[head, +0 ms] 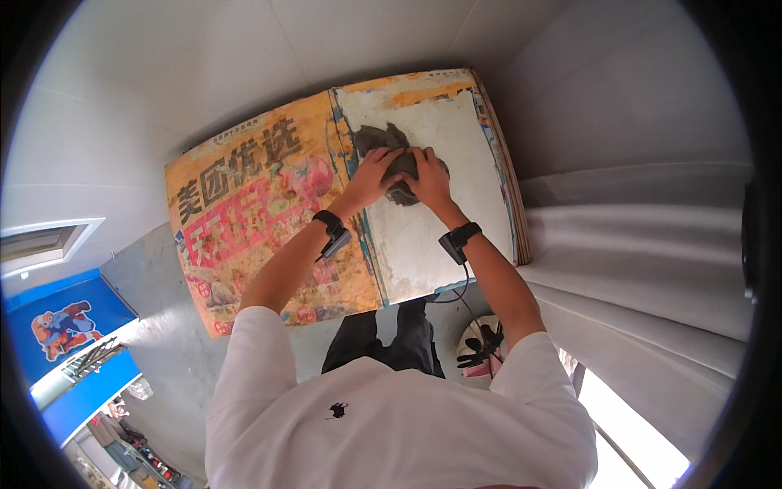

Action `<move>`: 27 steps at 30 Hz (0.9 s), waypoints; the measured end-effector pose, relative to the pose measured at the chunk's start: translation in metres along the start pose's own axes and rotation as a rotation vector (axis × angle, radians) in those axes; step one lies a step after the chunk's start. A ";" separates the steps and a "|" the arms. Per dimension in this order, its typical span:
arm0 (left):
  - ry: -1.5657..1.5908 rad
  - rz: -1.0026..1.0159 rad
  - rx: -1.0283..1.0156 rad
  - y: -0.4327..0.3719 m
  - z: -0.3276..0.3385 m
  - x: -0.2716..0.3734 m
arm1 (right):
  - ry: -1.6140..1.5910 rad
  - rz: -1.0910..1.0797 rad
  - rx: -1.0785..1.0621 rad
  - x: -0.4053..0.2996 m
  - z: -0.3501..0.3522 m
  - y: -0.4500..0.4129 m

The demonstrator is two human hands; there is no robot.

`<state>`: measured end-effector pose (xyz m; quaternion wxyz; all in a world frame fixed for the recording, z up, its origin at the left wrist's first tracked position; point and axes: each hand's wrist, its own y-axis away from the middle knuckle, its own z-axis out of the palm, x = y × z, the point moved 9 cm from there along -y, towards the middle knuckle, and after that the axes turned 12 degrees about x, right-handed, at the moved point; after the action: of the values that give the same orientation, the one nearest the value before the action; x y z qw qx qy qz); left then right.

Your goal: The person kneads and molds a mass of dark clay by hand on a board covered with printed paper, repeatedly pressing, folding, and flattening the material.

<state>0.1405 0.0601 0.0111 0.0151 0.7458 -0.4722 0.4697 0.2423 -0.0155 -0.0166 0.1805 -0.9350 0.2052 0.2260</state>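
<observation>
A lump of dark grey, clay-like material (401, 166) lies on a white board (440, 244) on top of a worn table covering. My left hand (368, 177) presses on the lump from its left side, fingers pointing up and inward. On the right side of the same lump rests my right hand (429, 177), its thumb close to the left thumb. Torn flaps of the dark material stick out above and left of my fingers, and more shows below my thumbs. Both wrists wear black straps with small devices; a cable hangs from the right one.
An orange printed sheet (269, 214) covers the table's left half. Grey walls stand behind, and a grey curtain (629, 226) hangs at the right. A round container (479, 345) with black items sits on the floor below the table. Blue panels (67, 330) are at the left.
</observation>
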 end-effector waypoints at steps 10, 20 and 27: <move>-0.161 -0.005 0.061 -0.036 0.014 -0.025 | 0.098 -0.025 0.168 0.004 -0.003 -0.035; -0.285 -0.053 0.293 -0.090 0.035 -0.056 | 0.175 0.130 0.022 0.052 0.019 -0.129; -0.310 -0.097 0.253 -0.085 0.042 -0.062 | 0.154 0.266 -0.078 0.056 0.021 -0.132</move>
<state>0.2239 0.1304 -0.0213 -0.1291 0.8269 -0.3695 0.4037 0.3423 0.0887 -0.0298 0.0961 -0.9204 0.3315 0.1836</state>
